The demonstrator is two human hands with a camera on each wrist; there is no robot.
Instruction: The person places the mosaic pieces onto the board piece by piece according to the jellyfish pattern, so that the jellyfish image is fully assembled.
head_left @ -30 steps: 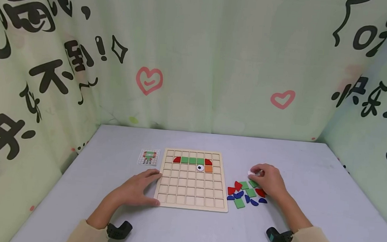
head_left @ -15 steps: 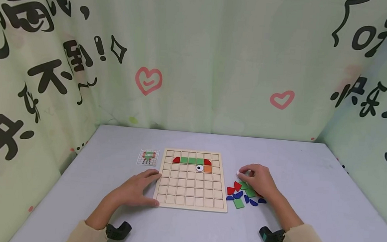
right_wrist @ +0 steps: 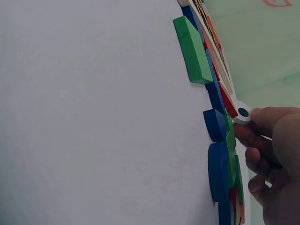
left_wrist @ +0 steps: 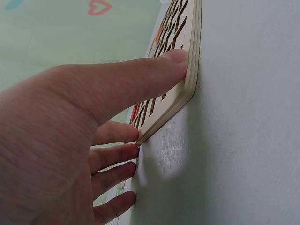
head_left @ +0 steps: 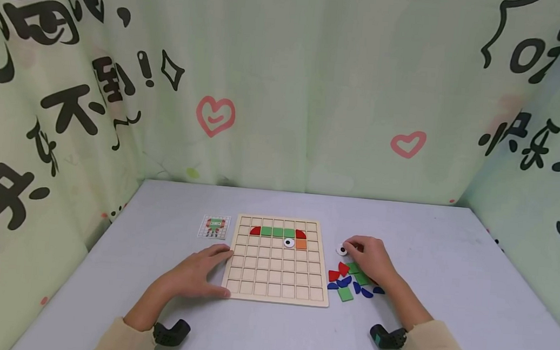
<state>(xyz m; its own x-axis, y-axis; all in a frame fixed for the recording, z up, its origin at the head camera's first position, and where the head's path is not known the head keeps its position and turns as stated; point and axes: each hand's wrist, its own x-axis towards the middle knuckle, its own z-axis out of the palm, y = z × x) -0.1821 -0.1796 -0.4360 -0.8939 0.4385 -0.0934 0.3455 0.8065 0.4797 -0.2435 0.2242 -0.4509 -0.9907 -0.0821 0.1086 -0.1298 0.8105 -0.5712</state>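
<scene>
My right hand (head_left: 370, 257) pinches a round white eye piece (right_wrist: 243, 112) by its edge between thumb and finger, printed side showing. It is just right of the wooden grid board (head_left: 277, 278), over the back of a pile of pieces. On the board lies a row of green squares (head_left: 278, 232) with a red quarter-round (head_left: 255, 231) at its left and another at its right. A second eye piece (head_left: 289, 243) and an orange square (head_left: 301, 244) lie below that row. My left hand (head_left: 200, 271) rests against the board's left side, fingers extended, thumb (left_wrist: 176, 58) on the near corner.
Loose pieces lie right of the board: green squares (head_left: 345, 294), red pieces (head_left: 333, 276) and several blue half-rounds (head_left: 367, 293). A small picture card (head_left: 214, 227) with a robot figure lies left of the board. A printed curtain (head_left: 315, 90) hangs behind the white table (head_left: 268, 337).
My right hand has moved left from the back of the pile toward the board with the eye piece, whose printed eye now shows. My left hand has stayed at the board.
</scene>
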